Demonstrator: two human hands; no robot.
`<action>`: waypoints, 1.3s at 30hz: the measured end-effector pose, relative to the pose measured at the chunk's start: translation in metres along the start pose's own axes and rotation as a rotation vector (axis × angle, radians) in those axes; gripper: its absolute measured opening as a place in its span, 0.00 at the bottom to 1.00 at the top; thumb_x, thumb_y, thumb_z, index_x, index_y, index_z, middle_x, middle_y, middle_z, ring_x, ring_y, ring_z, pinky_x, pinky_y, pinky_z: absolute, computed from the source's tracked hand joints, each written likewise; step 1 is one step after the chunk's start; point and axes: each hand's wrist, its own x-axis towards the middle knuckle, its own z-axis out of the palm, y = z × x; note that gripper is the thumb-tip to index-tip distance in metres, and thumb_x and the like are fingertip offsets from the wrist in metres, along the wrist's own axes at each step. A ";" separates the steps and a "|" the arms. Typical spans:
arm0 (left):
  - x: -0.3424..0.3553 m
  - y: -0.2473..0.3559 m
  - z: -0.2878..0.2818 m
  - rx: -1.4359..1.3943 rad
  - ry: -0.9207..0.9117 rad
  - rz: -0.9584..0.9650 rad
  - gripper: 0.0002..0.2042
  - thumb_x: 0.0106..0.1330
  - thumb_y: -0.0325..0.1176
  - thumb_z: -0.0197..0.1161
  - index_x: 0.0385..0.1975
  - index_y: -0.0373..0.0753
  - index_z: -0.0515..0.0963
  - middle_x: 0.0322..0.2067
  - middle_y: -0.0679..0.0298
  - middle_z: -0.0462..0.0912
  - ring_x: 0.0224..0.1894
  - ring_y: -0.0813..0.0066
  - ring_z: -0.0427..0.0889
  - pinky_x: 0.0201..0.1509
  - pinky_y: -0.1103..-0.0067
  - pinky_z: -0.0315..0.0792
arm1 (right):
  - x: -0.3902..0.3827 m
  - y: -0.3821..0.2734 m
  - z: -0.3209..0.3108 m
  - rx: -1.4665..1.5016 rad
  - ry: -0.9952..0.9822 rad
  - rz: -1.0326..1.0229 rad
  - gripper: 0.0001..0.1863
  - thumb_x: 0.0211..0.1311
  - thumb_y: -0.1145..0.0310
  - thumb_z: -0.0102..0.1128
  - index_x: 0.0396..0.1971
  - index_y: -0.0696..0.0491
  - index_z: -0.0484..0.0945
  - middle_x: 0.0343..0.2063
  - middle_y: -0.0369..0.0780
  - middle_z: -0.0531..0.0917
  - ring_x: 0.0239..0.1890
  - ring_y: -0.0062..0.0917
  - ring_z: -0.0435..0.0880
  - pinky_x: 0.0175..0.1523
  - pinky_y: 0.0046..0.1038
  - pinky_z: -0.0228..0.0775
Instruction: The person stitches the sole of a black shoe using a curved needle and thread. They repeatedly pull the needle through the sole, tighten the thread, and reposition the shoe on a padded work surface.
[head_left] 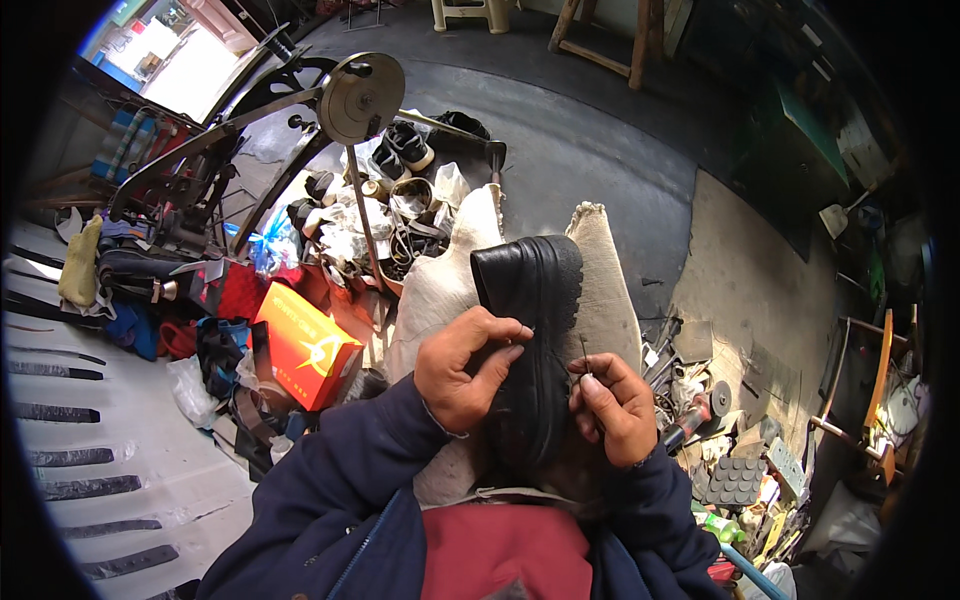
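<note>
A black leather shoe with a ridged black sole lies on its side on my lap, over a pale cloth. My left hand is over the shoe's left side, thumb and forefinger bent toward each other. What is between those fingertips, if anything, is too small to make out. By the sole edge, my right hand is closed, pinching a thin dark needle that points upward. Its lower end is hidden in the fingers.
To the left stands an orange-red box amid bags and straps. A metal machine with a round wheel rises beyond it, near several shoes. A grinder-like tool and scraps lie at right. A wooden stool stands far back.
</note>
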 end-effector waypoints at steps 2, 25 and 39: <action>0.002 0.001 -0.001 0.054 -0.029 0.034 0.10 0.67 0.15 0.64 0.46 0.31 0.82 0.37 0.60 0.82 0.39 0.73 0.83 0.46 0.81 0.75 | 0.000 0.001 0.000 0.014 -0.016 -0.019 0.14 0.79 0.66 0.56 0.56 0.57 0.77 0.31 0.34 0.81 0.23 0.11 0.71 0.28 0.14 0.61; 0.009 0.008 0.005 0.158 -0.060 -0.015 0.11 0.65 0.16 0.66 0.45 0.35 0.86 0.31 0.63 0.77 0.30 0.75 0.76 0.36 0.80 0.70 | 0.000 0.008 0.002 0.039 0.010 -0.092 0.13 0.79 0.67 0.55 0.57 0.56 0.76 0.29 0.35 0.82 0.22 0.11 0.70 0.27 0.15 0.61; 0.010 0.008 0.007 0.273 -0.147 0.123 0.17 0.59 0.18 0.73 0.47 0.43 0.90 0.27 0.64 0.75 0.26 0.74 0.76 0.29 0.78 0.72 | -0.003 0.002 0.002 -0.016 -0.067 -0.087 0.14 0.77 0.69 0.58 0.57 0.58 0.78 0.32 0.35 0.83 0.26 0.11 0.73 0.32 0.15 0.64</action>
